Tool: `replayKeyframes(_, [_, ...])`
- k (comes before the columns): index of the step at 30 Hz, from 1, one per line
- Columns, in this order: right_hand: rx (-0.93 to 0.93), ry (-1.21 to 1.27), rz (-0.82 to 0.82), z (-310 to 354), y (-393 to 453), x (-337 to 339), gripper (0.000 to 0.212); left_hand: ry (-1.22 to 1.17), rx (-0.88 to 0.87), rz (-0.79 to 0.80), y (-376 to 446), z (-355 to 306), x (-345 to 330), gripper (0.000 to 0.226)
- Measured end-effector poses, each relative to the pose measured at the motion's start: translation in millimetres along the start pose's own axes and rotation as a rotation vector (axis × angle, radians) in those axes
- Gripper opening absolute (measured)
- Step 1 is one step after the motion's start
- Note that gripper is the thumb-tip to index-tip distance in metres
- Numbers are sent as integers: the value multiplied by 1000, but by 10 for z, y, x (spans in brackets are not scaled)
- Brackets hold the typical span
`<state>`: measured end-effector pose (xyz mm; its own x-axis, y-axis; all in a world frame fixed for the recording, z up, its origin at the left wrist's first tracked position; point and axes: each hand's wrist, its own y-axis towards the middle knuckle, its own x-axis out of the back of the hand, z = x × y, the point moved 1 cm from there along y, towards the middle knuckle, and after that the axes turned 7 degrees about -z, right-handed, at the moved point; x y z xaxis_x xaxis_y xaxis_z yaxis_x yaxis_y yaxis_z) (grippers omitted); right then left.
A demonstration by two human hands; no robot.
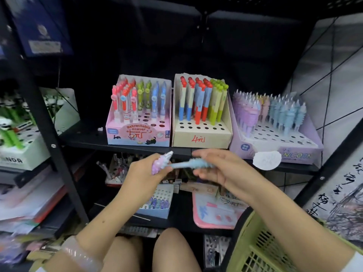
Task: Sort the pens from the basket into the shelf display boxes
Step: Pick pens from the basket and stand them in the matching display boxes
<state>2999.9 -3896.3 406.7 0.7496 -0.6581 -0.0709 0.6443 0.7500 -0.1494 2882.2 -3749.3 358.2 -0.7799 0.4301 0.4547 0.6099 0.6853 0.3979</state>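
Black metal shelf (125, 147) across mid frame, dark behind. On it L to R: pink eraser box (137, 132), beige pen box (200, 134), lilac unicorn box (275, 148) at mid right. Green basket (255, 250) at lower right. Centre frame, below shelf edge: left hand (143, 171) grips purple pen (162, 161); right hand (220, 169), fingers loosely curled, holds blue pen (188, 163). Pens touch between hands.

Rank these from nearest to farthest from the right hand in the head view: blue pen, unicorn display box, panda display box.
From the right hand:
1. blue pen, in its fingers.
2. unicorn display box, on the shelf up to the right.
3. panda display box, far left, past the shelf post.
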Motion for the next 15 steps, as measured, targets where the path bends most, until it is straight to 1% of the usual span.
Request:
replayKeyframes(1, [42, 112, -16, 41, 14, 17, 18, -41, 40, -45, -1, -12, -10, 12])
replayKeyframes(3, [175, 130, -86, 77, 51, 19, 15, -74, 96, -81, -29, -59, -86, 9])
replayKeyframes(5, [311, 42, -181, 92, 92, 4, 14, -110, 111, -74, -65, -132, -209, 12])
replayKeyframes(7, [423, -60, -242, 123, 130, 11, 16, -169, 109, -42, -74, -243, -324, 13])
replayKeyframes(11, [553, -197, -334, 283, 181, 178, 16, -311, 114, 23, 14, -499, -495, 15])
replayKeyframes(13, [644, -259, -428, 455, 195, 372, 15, -365, 141, 64, 79, -626, -553, 11])
replayKeyframes(15, [735, -294, -563, 676, 189, 658, 14, -436, 186, 126, 137, -731, -615, 13])
